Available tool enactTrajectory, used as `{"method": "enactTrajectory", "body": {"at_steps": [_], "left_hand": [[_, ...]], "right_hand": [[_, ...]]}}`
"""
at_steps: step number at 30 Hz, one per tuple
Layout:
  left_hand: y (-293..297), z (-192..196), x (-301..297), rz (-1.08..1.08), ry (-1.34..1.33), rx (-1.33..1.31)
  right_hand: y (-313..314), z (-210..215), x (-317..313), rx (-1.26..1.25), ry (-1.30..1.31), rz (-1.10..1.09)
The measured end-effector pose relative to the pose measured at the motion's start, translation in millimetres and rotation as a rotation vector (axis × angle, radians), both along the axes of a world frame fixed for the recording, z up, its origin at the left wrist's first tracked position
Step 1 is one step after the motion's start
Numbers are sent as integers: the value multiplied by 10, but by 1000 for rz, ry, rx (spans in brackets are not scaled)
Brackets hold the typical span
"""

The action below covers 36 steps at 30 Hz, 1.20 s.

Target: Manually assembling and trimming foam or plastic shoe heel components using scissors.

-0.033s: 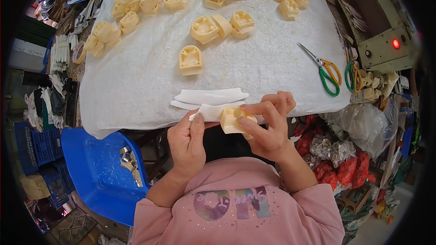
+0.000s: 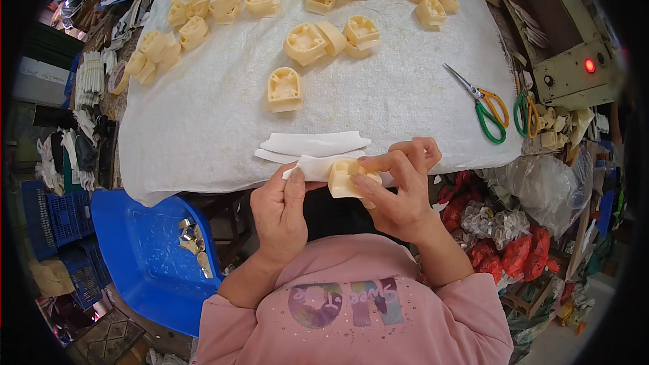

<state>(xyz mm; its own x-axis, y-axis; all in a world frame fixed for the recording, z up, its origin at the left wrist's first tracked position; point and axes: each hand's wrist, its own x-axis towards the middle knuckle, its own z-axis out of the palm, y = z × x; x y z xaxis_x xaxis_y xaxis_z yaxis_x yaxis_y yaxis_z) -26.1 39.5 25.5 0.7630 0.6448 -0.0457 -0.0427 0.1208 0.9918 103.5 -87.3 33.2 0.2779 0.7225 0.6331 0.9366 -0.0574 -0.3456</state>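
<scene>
Gripping a cream moulded plastic piece [image 2: 346, 177] at the near table edge, the right hand [image 2: 399, 189] is closed around it.
A white strip [image 2: 312, 166] is pinched by the left hand [image 2: 280, 213], touching the piece, just below two white strips [image 2: 314, 143] on the white cloth [image 2: 203, 115].

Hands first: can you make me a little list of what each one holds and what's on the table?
left hand: pinches a white strip
right hand: holds a cream part
table cloth: white, many cream parts, more white strips
scissors: green and yellow handles, right of the cloth
blue bin: lower left, holds small metal bits
</scene>
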Motion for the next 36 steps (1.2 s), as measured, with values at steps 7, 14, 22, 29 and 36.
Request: {"method": "enactTrajectory", "body": {"at_steps": [7, 14, 22, 29, 36], "left_hand": [[-89, -106, 40, 82, 1, -28], [-96, -23, 6, -26, 179, 305], [-124, -168, 25, -89, 116, 497], [-169, -107, 42, -228, 194, 830], [49, -340, 11, -278, 55, -63]], "right_hand": [[-62, 13, -17, -209, 54, 79], [-82, 8, 0, -341, 47, 105], [-115, -80, 8, -342, 128, 139], [-152, -252, 57, -306, 91, 75], [-178, -258, 86, -264, 214, 101]]}}
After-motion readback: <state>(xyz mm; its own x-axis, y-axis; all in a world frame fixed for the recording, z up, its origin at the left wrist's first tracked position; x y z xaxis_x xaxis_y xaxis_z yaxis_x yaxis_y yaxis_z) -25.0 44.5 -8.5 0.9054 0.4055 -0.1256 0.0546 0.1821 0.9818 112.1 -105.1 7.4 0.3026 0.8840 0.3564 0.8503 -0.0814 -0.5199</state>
